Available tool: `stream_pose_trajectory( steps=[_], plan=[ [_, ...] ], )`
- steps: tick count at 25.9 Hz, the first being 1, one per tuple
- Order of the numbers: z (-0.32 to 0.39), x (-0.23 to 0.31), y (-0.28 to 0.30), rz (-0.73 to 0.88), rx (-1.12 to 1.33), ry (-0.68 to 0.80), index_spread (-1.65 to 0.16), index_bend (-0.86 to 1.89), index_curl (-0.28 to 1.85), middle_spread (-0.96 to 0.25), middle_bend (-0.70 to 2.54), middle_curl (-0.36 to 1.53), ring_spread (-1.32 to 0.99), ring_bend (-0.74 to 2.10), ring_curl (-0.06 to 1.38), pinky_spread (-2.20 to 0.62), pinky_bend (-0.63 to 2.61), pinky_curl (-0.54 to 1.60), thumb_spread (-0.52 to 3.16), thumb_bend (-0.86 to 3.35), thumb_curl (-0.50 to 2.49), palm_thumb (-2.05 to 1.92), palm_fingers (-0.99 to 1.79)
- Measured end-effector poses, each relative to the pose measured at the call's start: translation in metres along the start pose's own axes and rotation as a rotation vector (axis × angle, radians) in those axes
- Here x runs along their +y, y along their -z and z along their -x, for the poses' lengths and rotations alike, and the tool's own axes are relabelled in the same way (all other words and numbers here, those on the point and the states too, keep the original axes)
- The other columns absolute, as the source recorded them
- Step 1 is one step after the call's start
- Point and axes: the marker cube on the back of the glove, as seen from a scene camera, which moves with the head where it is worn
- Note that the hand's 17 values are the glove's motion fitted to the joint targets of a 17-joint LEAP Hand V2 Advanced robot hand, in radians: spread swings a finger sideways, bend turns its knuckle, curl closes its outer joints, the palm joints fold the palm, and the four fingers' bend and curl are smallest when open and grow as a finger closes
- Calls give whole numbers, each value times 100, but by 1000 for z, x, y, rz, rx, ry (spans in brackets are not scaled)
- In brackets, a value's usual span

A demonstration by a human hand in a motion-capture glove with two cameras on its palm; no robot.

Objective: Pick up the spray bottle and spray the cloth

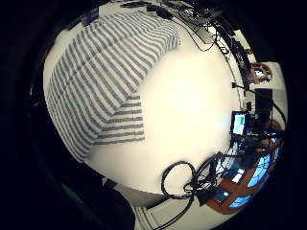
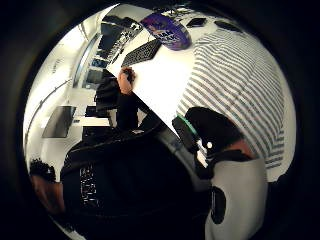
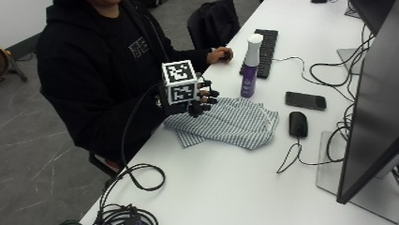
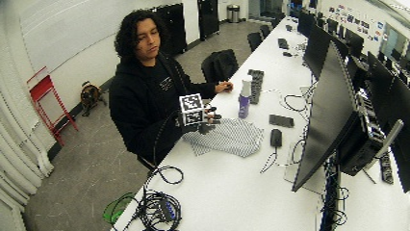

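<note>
- While the black-gloved right hand (image 3: 201,99) is hovering at the near edge of the grey-and-white striped cloth (image 3: 225,122), left of centre in the outside view, its fingers are hanging loosely curled and gripping nothing.
- The tall purple spray bottle with a white top (image 3: 250,65) is standing upright on the white surface (image 3: 249,183), up and to the right of the hand in that view, just past the cloth's far edge.
- Being nearer than the bare hand (image 3: 219,55) resting by the black keyboard (image 3: 267,51), the gloved hand is probably needing to travel over the cloth towards the bottle's vertical body.
</note>
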Motion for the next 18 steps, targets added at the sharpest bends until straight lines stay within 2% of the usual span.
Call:
stream_pose_trajectory(
  steps=[3, 18],
  plan=[
    [-3, -19, -4, -6, -2, -13, -47, 15, 23, 0, 19, 35, 3, 40, 31, 20, 34, 35, 113, -1, 33, 57, 10],
    [-1, -19, -13, 41, -35, -3, -46, 14, 22, 1, 19, 33, 4, 41, 30, 20, 34, 35, 117, -1, 31, 59, 11]
  ],
)
